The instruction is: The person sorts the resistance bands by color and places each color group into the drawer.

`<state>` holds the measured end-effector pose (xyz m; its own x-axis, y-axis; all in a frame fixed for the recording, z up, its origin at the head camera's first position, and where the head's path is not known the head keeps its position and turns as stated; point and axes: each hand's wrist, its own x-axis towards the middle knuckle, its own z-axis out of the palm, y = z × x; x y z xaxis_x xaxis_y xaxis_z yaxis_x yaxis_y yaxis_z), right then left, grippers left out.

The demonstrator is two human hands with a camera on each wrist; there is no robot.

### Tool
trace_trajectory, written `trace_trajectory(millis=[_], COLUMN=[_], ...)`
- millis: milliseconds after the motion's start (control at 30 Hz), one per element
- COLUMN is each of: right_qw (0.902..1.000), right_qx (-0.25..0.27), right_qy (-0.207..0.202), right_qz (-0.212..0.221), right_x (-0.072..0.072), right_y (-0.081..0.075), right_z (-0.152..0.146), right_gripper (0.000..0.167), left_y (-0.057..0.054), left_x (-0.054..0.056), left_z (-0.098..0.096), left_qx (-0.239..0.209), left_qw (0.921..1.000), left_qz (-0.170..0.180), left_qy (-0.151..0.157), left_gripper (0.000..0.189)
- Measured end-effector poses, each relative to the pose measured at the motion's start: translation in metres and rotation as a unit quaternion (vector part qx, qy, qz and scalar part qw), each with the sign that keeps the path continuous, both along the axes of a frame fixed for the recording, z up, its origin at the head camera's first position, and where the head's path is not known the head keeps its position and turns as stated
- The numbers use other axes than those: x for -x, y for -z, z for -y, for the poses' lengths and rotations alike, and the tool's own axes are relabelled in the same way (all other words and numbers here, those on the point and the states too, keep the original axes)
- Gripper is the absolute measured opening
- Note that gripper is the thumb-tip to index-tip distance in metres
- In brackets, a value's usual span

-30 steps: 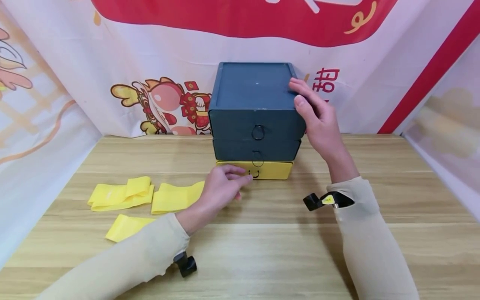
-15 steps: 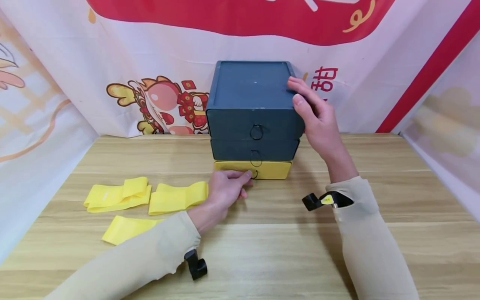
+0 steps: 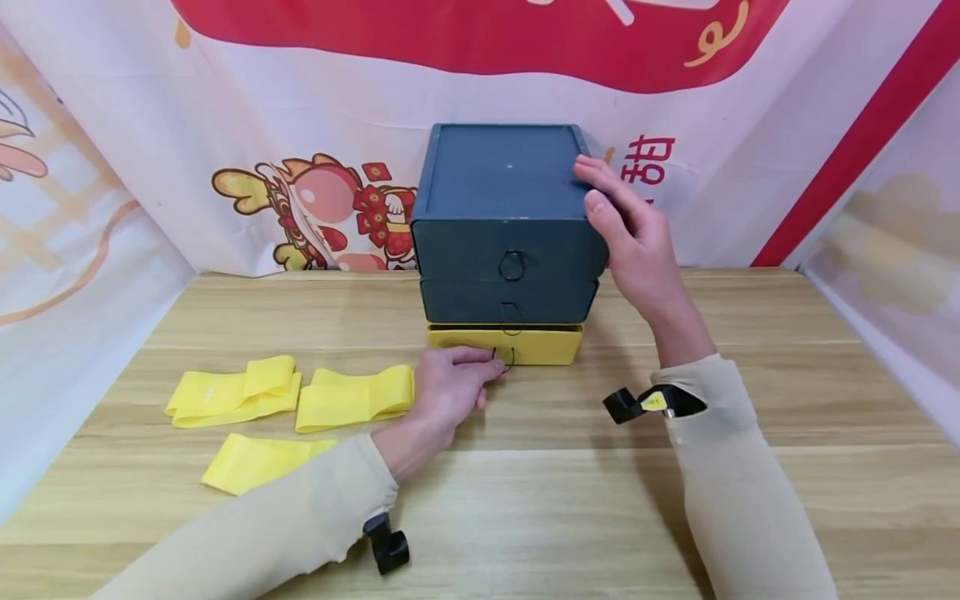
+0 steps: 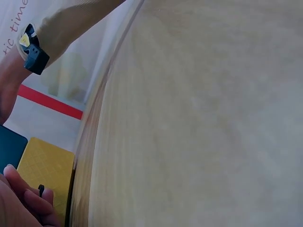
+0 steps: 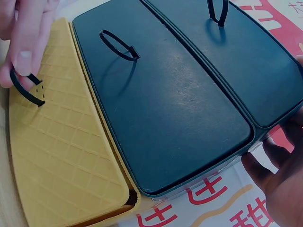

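Note:
A small chest of stacked drawers stands at the back of the table, with two dark blue drawers [image 3: 465, 250] above a yellow drawer [image 3: 551, 346]. My left hand [image 3: 446, 387] pinches the black loop handle [image 5: 27, 94] on the yellow front. In the right wrist view a narrow dark gap shows at the corner behind that front, so the drawer is slightly out. My right hand [image 3: 633, 237] rests against the chest's upper right side, thumb and index fingertip at the top edge. Black loop handles [image 5: 116, 46] also hang on both blue fronts.
Three folded yellow bands lie on the left of the wooden table: one at far left [image 3: 225, 396], one beside my left hand [image 3: 352, 400], and one [image 3: 251, 462] partly under my left sleeve. A printed cloth [image 3: 337, 100] hangs behind the chest.
My left hand moved right to the yellow drawer's handle, took hold of it, and drew the drawer slightly toward me. My right hand stays at the chest's side.

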<state>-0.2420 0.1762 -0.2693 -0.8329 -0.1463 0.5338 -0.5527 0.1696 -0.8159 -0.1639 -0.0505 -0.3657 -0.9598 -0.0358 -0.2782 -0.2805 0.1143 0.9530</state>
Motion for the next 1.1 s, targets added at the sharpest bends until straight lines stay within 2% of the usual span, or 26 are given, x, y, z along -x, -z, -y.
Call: trace_trajectory(millis=[200,700,1100], right_qw=[1.0000,1.0000,1.0000], right_qx=[0.001,-0.004,-0.004], right_qy=[-0.001,0.005,0.006], right_qz=[-0.001,-0.006,-0.005], right_x=[0.000,-0.001,-0.002], right_y=[0.001,0.002,0.002], right_z=[0.001,0.001,0.002], right_gripper=[0.049,0.048,0.049], left_y=[-0.001,-0.001,0.000], left_x=[-0.012,-0.048,-0.069], left_z=[0.004,0.010,0.009], left_qx=[0.018,0.037,0.005], left_qw=[0.9995,0.9977,0.9981], left_qz=[0.018,0.003,0.010], left_qy=[0.018,0.056,0.061], left_gripper=[0.021,0.019,0.026])
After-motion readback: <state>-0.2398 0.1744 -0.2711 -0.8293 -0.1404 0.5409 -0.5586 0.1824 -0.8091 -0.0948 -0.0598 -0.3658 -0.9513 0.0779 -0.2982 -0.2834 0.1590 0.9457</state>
